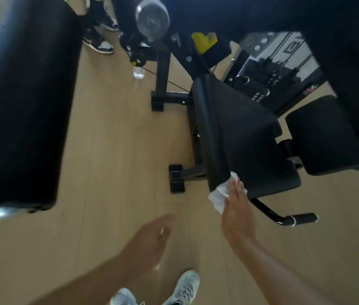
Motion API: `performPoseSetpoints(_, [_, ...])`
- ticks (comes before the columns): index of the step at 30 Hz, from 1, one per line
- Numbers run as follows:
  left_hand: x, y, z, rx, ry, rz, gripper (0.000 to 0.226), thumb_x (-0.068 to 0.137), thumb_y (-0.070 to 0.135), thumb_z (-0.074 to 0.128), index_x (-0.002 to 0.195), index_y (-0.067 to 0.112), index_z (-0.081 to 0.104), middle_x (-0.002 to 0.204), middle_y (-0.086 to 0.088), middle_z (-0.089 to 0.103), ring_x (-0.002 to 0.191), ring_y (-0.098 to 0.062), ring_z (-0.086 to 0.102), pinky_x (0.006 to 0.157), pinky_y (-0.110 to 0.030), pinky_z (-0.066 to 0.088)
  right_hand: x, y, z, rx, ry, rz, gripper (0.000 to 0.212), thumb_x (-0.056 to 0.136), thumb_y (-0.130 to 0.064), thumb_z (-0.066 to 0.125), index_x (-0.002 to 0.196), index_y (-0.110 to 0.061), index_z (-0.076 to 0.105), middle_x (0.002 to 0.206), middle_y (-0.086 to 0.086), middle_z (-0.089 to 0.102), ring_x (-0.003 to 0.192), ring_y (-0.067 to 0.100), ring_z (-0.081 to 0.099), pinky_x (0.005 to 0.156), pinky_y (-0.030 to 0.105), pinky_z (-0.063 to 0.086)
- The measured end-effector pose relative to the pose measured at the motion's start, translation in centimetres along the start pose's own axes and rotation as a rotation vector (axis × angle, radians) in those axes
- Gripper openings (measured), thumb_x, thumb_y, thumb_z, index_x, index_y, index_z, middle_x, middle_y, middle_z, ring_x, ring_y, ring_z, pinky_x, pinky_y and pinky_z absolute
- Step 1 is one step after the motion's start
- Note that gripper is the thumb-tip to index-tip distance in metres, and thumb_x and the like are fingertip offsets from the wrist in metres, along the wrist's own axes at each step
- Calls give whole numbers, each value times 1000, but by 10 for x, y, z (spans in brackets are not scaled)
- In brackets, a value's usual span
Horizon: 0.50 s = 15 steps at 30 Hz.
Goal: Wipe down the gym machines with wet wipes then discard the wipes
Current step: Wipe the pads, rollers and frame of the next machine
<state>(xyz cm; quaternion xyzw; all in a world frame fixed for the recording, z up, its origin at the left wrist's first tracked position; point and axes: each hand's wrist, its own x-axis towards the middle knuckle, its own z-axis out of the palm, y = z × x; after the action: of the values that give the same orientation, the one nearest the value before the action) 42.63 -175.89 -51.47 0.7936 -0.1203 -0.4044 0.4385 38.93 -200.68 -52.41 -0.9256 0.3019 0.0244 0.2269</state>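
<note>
Your right hand (pixel 237 208), right of centre in the frame, presses a white wet wipe (pixel 220 194) against the near corner of the black seat pad (pixel 246 137), fingers laid flat over it. Your left hand (pixel 152 236) hangs lower centre, blurred, fingers loosely spread and holding nothing, above the wood floor (pixel 112 161).

Right hand (pixel 237 208) presses wet wipe (pixel 219 195) on seat pad (pixel 251 137) — left hand (pixel 152 236) free.

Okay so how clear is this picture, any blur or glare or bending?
Head view: the left hand is smeared by motion; the right hand on the wipe is sharper; the big black pad at left is soft with a bright glare patch; wide-angle bending tilts the seat.
</note>
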Motion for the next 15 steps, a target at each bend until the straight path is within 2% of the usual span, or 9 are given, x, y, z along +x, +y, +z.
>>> performPoseSetpoints(1, [-28, -6, 7, -94, 58, -61, 31, 101, 48, 46, 128, 40, 59, 128, 19, 66, 116, -9, 65, 100, -21, 47, -15, -10, -10, 155, 0, 96, 52, 111, -26, 29, 162, -33, 18, 167, -6, 25, 151, 10, 26, 120, 34, 30])
performPoseSetpoints(2, [-53, -13, 13, -183, 128, -93, 23, 101, 38, 51, 120, 45, 64, 116, 22, 71, 111, -4, 66, 97, -17, 48, -31, -24, -18, 296, 9, 171, 48, 112, -26, 28, 159, -36, 29, 160, -9, 39, 144, 6, 37, 115, 29, 33])
performPoseSetpoints(4, [-95, -11, 14, -415, 279, -209, 25, 98, 23, 62, 107, 43, 73, 99, 16, 77, 93, -8, 71, 78, -9, 49, -66, -66, -32, 466, -53, 264, 41, 110, -29, 35, 148, -30, 51, 142, -9, 59, 129, 8, 54, 102, 24, 40])
performPoseSetpoints(5, [-111, -8, 10, -530, 344, -256, 19, 97, 21, 65, 104, 36, 75, 98, 8, 78, 86, -12, 72, 71, -12, 50, -84, -95, -36, 556, -131, 320, 36, 109, -33, 40, 137, -25, 62, 130, -6, 67, 121, 12, 61, 94, 24, 45])
performPoseSetpoints(7, [-137, 3, -8, -710, 444, -311, 14, 99, 24, 62, 109, 27, 72, 101, -1, 78, 83, -16, 73, 69, -25, 52, -119, -155, -40, 745, -313, 410, 28, 107, -35, 47, 116, -20, 70, 103, -5, 72, 97, 13, 68, 72, 18, 51])
performPoseSetpoints(8, [-147, 10, -21, -771, 487, -319, 17, 101, 24, 58, 113, 24, 70, 102, -1, 78, 86, -17, 74, 73, -30, 54, -133, -184, -43, 795, -382, 416, 27, 106, -34, 49, 111, -18, 71, 94, -4, 72, 87, 12, 68, 64, 16, 52])
performPoseSetpoints(10, [-169, 26, -52, -862, 557, -291, 22, 103, 27, 52, 117, 21, 68, 104, -1, 78, 94, -22, 75, 83, -41, 58, -157, -234, -46, 870, -494, 409, 30, 104, -33, 53, 107, -11, 73, 82, 4, 73, 73, 17, 71, 57, 21, 54])
performPoseSetpoints(12, [-190, 41, -85, -878, 616, -268, 22, 105, 31, 51, 115, 23, 69, 103, -1, 77, 94, -21, 75, 88, -45, 59, -171, -276, -56, 964, -623, 436, 30, 101, -36, 56, 97, -11, 72, 79, 9, 73, 68, 17, 72, 59, 26, 57])
performPoseSetpoints(15, [-215, 52, -119, -882, 713, -233, 23, 105, 30, 51, 105, 18, 71, 98, -5, 77, 88, -22, 75, 76, -39, 59, -174, -311, -60, 892, -740, 305, 25, 103, -40, 55, 95, -20, 68, 96, 7, 73, 89, 22, 71, 84, 41, 59])
